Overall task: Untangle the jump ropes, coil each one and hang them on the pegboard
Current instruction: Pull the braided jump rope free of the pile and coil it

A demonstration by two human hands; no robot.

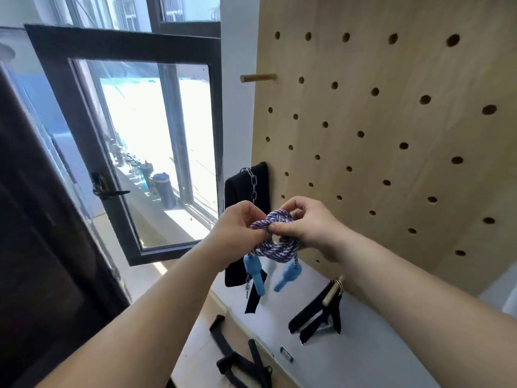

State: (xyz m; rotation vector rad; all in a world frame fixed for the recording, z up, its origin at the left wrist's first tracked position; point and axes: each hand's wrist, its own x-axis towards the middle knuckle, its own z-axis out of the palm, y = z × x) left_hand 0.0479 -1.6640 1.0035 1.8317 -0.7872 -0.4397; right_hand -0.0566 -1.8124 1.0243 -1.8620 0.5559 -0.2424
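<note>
Wooden pegboard [391,166] right; open window [140,152] left; rope [275,219] held.

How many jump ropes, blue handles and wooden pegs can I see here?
jump rope: 1
blue handles: 2
wooden pegs: 2
Total: 5

We seem to be in a small fitness storage corner: a wooden pegboard [391,121] with a dowel peg [258,77] carries black exercise straps [306,315] and a chain [253,182], beside an open window [123,49] whose sill holds bottles [165,191].
</note>
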